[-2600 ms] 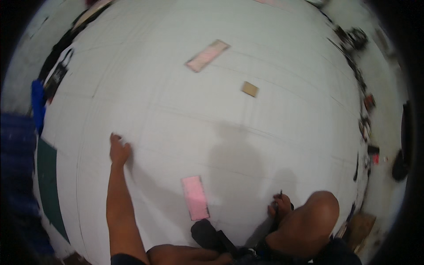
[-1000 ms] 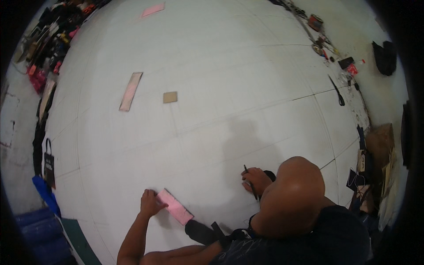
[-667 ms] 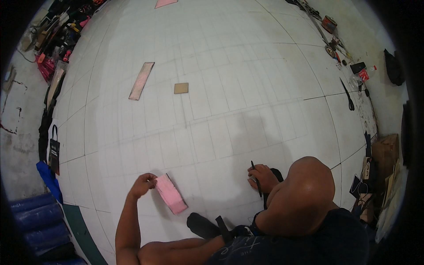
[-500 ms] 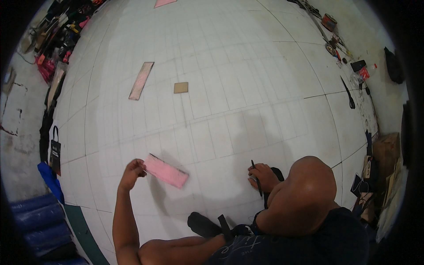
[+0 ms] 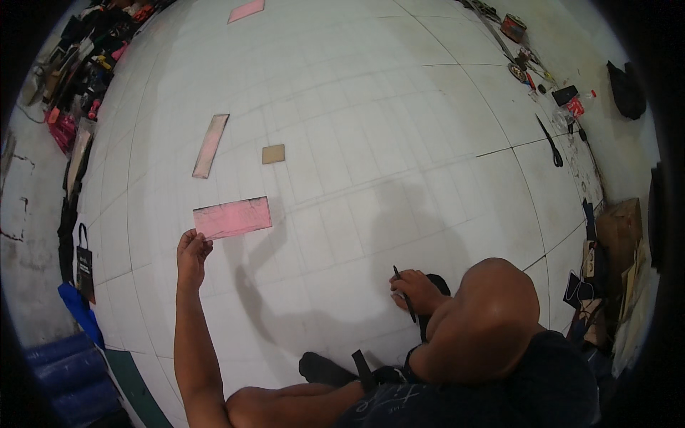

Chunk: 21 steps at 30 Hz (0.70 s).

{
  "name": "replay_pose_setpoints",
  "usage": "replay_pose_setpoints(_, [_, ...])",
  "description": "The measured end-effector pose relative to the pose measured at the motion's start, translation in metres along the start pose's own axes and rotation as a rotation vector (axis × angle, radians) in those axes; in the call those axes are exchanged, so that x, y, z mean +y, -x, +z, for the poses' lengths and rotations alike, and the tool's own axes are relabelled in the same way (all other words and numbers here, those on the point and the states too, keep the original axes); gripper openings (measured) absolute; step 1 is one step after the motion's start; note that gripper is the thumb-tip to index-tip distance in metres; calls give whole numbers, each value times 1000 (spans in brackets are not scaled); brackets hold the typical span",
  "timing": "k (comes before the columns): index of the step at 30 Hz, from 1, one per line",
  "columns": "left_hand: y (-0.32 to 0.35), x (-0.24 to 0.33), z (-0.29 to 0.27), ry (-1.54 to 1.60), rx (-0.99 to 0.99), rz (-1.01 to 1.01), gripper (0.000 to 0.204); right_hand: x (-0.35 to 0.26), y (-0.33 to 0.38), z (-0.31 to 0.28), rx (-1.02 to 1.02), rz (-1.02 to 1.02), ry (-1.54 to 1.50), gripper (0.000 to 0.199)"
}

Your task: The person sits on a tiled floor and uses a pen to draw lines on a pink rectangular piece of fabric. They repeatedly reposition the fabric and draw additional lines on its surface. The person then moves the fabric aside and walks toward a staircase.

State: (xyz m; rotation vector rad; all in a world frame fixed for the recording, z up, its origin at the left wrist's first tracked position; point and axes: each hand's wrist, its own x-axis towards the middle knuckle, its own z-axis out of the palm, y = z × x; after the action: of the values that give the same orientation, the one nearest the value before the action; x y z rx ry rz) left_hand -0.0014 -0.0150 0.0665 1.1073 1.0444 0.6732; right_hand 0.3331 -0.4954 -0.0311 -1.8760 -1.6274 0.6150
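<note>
My left hand [image 5: 193,250] pinches a flat pink rectangular piece [image 5: 233,217] by its near left corner and holds it raised above the pale surface. Dark marks run along the piece's edges, and its shadow falls to the right. My right hand [image 5: 417,291] has a slim black pen [image 5: 404,294] between its fingers and is low beside my bent knee. Ahead of the pink piece lie a narrow pale-pink strip [image 5: 210,146] and a small tan square [image 5: 273,154]. Faint ruled lines cross the white surface [image 5: 342,185] around them.
Another pink piece [image 5: 246,10] lies at the far edge. Scissors [image 5: 551,141], a plastic bottle [image 5: 576,105] and a cardboard box [image 5: 619,232] are along the right wall. Piled goods [image 5: 89,71] and blue rolls [image 5: 71,364] line the left. My socked foot [image 5: 325,367] is in front.
My left hand has moved forward and slightly left with the pink piece, which has turned from slanting to nearly level. My right hand keeps the pen in much the same place.
</note>
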Motion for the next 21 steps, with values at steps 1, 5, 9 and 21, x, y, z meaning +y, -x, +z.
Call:
replay_pose_setpoints(1, [-4,1,3,-1,9,5,11,1,0,-1,-12,-3,0,22])
replay_pose_setpoints(5, [-23,7,16,2,76,35,17,2,0,-6,-36,-30,-6,22])
replay_pose_setpoints(9, [-57,4,14,-37,118,119,28,7,4,-3,17,-81,15,23])
replay_pose_setpoints(21, [-136,-55,46,-1335,277,392,82,8,-4,-11,-65,-43,-104,22])
